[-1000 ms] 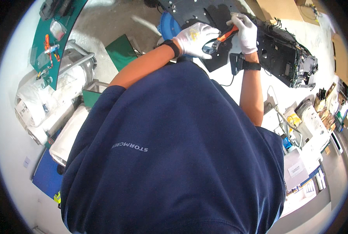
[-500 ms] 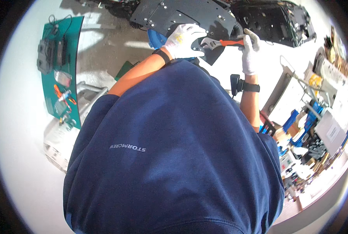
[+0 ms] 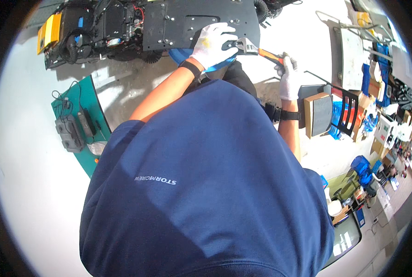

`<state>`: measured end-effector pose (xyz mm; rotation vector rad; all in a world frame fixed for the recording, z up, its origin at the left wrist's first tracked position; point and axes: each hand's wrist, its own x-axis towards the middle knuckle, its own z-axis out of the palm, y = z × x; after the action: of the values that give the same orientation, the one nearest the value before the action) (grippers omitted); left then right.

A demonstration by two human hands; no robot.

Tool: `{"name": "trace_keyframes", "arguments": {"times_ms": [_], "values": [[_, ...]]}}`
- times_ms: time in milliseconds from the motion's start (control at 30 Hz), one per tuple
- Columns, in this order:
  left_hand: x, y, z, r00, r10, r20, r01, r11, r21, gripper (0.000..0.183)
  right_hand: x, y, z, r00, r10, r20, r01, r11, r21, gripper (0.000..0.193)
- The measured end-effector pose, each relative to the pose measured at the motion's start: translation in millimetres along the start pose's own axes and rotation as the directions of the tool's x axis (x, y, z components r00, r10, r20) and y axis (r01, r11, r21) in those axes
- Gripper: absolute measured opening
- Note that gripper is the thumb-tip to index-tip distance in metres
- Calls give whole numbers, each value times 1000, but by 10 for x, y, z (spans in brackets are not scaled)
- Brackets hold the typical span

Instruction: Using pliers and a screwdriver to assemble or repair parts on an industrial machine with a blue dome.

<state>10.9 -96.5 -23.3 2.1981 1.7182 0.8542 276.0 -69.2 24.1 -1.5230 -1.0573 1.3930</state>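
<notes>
In my right hand [image 3: 287,78], white-gloved, an adjustable wrench [image 3: 268,55] is gripped by the end of its orange and black handle. Its metal head lies over the near right edge of a flat black plate [image 3: 169,34] fitted with bolts. Beside the wrench head, my left hand [image 3: 213,45], also gloved, rests on the plate with fingers stretched and the thumb apart. Between thumb and fingers a small dark part shows next to the wrench jaws; what it is I cannot make out. Whether the jaws grip it I cannot tell.
Left of the plate sits black machinery with wires and a yellow part [image 3: 49,33]. A blue round seat-like thing [image 3: 183,56] lies below the plate. A green table [image 3: 94,111] holds chargers and cables at left. Right stand a black chair [image 3: 349,111] and a cluttered bench.
My view has swung to the right, showing more machinery at left. The wrench head has come to the plate's edge beside my left hand, its handle slanting down to my right hand.
</notes>
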Motion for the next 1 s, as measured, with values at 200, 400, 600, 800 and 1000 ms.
{"name": "trace_keyframes", "arguments": {"times_ms": [200,400,600,800,1000], "values": [[-33,-88,71,992,85,-92,-89,995,-45,30,-311,71,25,1000,-6,-28,5,999,-52,31],[-77,-69,32,994,51,-95,-53,998,-24,29,-243,45,92,998,-65,-21,63,995,-77,31],[-115,-77,69,992,37,-124,-42,998,-38,26,-219,132,13,999,-26,25,27,999,-45,30],[-135,-87,68,991,17,-134,-26,997,-67,26,-103,115,-35,999,-15,45,15,1000,16,35],[-196,-47,47,984,-68,-167,50,993,-105,22,333,22,-47,996,1,84,8,994,-106,33]]}}
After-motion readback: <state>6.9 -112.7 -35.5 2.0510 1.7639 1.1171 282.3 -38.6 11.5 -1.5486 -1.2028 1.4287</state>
